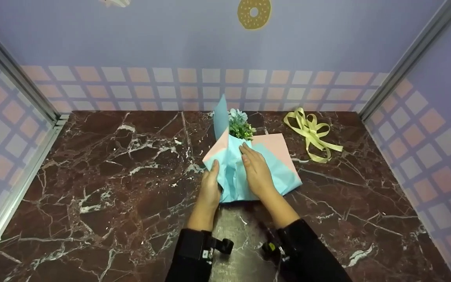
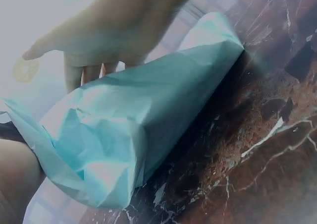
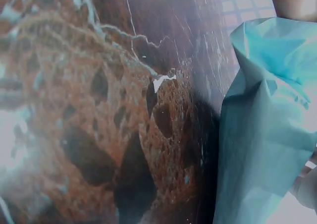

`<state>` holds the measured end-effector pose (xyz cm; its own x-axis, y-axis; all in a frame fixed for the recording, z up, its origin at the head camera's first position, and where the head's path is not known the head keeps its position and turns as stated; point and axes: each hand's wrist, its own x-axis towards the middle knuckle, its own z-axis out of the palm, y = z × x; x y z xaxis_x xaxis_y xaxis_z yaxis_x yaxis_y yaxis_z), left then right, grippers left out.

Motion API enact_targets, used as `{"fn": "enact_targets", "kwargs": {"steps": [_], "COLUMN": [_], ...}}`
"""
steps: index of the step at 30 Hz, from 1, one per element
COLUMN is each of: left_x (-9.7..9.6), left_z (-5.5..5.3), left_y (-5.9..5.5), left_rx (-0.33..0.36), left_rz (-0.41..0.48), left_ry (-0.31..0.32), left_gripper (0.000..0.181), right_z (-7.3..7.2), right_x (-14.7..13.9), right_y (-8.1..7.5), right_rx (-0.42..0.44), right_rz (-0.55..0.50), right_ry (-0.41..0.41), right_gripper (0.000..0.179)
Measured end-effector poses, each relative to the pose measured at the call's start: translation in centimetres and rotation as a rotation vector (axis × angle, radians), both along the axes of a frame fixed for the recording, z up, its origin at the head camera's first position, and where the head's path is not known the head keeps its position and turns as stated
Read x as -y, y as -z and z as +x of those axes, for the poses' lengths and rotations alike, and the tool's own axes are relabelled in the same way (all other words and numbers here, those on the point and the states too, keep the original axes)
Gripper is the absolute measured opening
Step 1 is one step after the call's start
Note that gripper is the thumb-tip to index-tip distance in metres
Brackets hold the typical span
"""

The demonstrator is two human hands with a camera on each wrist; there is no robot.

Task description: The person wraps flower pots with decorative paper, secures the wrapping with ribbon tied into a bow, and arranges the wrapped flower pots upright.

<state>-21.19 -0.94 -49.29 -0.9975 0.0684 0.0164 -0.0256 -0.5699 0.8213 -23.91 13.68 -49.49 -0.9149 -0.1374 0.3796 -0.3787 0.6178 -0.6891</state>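
Note:
Sheets of wrapping paper, light blue with pink showing at the edges [image 1: 275, 143], are folded around a small bunch of flowers [image 1: 240, 125] with pale blue blooms and green leaves. My left hand [image 1: 210, 188] holds up the left side of the paper, its thumb apart and its fingers straight against the sheet, partly hidden. On the front of the wrap [image 2: 173, 85], my right hand [image 1: 257, 172] lies with fingers extended, pressing the paper. The stems are hidden inside. Crumpled folds of the blue paper [image 3: 267, 130] fill the right side of the right wrist view.
A loose yellow ribbon [image 1: 311, 133] lies in loops at the back right of the dark marble table [image 1: 112, 188]. Walls [image 1: 151, 43] with a checked band enclose the back and both sides. Small white specks are scattered left of the paper.

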Motion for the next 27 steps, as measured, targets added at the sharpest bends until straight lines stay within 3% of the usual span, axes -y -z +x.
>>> {"fn": "enact_targets", "kwargs": {"steps": [4,10,14,17,18,22,27], "left_x": [-0.2,-0.5,-0.8,-1.2,-1.3,-1.6,-1.7], "left_z": [0.2,0.1,-0.2,-0.3,-0.3,-0.3,-0.3], "left_y": [-0.1,-0.2,-0.3,-0.5,-0.5,-0.7,-0.6], "left_rx": [0.008,-0.005,-0.136,-0.253,-0.263,-0.298,-0.342], "left_rz": [-0.142,-0.343,-0.438,-0.572,-0.623,-0.801,-0.94], "left_ry": [0.022,0.081,0.094,0.072,0.06,0.031,0.031], "left_gripper": [0.05,0.042,0.049,0.057,0.057,0.059,0.062], "right_z": [0.1,0.1,0.0,-0.2,-0.3,-0.7,-1.2], "right_x": [-0.2,-0.4,-0.5,-0.6,-0.6,-0.6,-0.7], "right_y": [-0.3,-1.1,-1.6,-2.2,-2.4,-3.2,-3.7], "right_rx": [0.03,0.129,0.195,0.243,0.258,0.317,0.387], "right_rz": [-0.091,-0.189,-0.186,-0.192,-0.197,-0.221,-0.235], "right_ry": [-0.017,-0.01,0.022,0.032,0.041,0.051,0.059], "right_gripper": [0.095,0.1,0.101,0.102,0.102,0.091,0.057]}}
